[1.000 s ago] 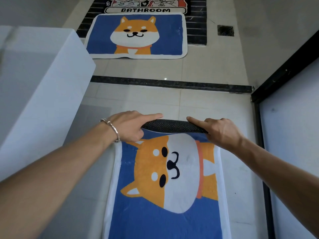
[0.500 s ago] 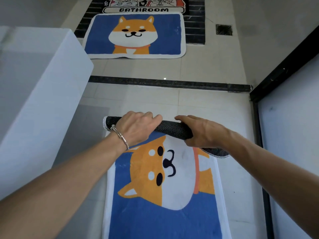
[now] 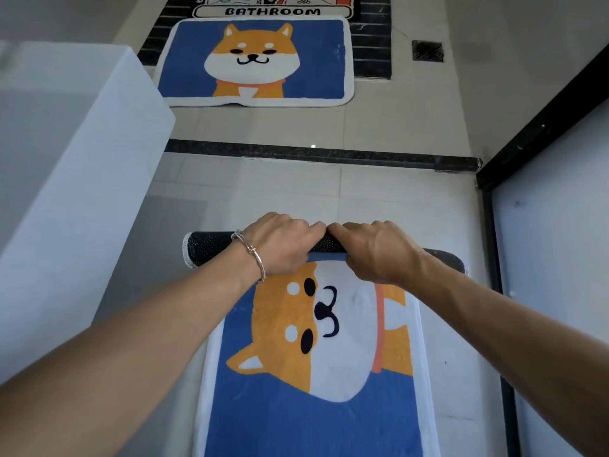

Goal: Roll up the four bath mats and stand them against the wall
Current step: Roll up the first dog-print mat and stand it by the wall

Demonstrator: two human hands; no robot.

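Left hand (image 3: 280, 245) and right hand (image 3: 375, 252), side by side, both clamp the dark roll (image 3: 211, 247) at the near mat (image 3: 313, 407)'s far end on the floor (image 3: 395, 199). Keep pressure even: its right end sags looser. Door frame (image 3: 487, 225) crowds the right; second mat (image 3: 257, 61) lies flat, well apart.

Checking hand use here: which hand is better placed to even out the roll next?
Probably the right hand. The roll looks tight at the left end but flatter at its right end, beside that wrist; the left hand grips mid-roll.
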